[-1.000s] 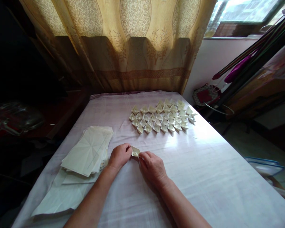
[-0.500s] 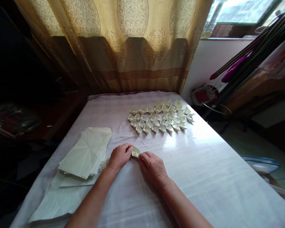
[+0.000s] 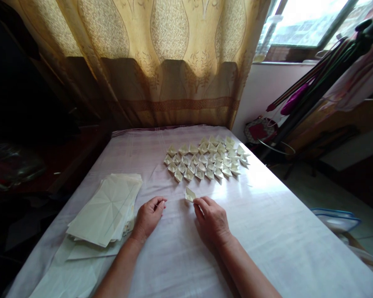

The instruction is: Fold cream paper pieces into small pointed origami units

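My right hand [image 3: 211,221] pinches one end of a small folded paper boat [image 3: 190,194] and holds it just above the pale cloth-covered table [image 3: 267,231]. My left hand [image 3: 149,216] rests on the cloth a little to the left, fingers loosely curled, holding nothing. Beyond the boat, several finished paper boats [image 3: 205,161] lie in rows. A stack of creased cream paper sheets [image 3: 107,209] sits left of my left hand.
A patterned yellow-brown curtain [image 3: 170,62] hangs behind the table. At the right stand a window, leaning rods and fabric [image 3: 313,82], and a blue-rimmed object [image 3: 335,219] on the floor. Dark furniture fills the left side.
My left hand has let go of the boat and drawn back left. My right hand has carried the boat forward toward the rows.
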The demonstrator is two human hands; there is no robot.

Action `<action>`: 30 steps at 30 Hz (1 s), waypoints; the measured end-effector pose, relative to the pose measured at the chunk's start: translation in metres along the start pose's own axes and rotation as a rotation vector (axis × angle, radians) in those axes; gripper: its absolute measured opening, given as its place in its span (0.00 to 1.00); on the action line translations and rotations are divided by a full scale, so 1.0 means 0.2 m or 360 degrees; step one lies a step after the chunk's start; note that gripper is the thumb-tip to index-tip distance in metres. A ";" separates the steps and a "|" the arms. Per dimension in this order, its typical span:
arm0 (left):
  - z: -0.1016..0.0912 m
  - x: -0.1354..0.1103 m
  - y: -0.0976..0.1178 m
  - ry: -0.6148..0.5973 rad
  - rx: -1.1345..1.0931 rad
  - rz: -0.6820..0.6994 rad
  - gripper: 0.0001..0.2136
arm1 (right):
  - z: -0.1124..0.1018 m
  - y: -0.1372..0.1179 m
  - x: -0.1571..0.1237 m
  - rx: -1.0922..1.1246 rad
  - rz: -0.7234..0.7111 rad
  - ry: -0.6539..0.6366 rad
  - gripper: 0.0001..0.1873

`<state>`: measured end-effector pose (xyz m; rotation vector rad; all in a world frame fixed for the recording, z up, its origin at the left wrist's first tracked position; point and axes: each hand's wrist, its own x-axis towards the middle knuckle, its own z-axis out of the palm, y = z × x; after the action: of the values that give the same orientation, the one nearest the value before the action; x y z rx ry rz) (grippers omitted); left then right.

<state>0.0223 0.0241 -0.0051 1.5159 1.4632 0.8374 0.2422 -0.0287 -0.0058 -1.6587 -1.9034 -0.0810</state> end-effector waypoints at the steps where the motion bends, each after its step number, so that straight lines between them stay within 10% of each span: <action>1: 0.00 -0.01 0.00 0.0006 0.0005 0.0019 0.18 | -0.01 0.03 0.01 -0.0016 0.0021 0.0027 0.11; 13: 0.02 -0.02 -0.02 0.0134 0.0219 0.0246 0.11 | -0.12 0.44 -0.01 -0.0300 0.0285 0.0386 0.14; 30: 0.02 -0.01 -0.07 0.0185 0.0344 0.0422 0.09 | -0.05 0.53 0.10 -0.0523 0.0148 0.0227 0.11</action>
<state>0.0207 0.0212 -0.0189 1.8808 1.4952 0.9611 0.3432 0.0070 -0.0235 -1.8961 -1.7732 -0.4848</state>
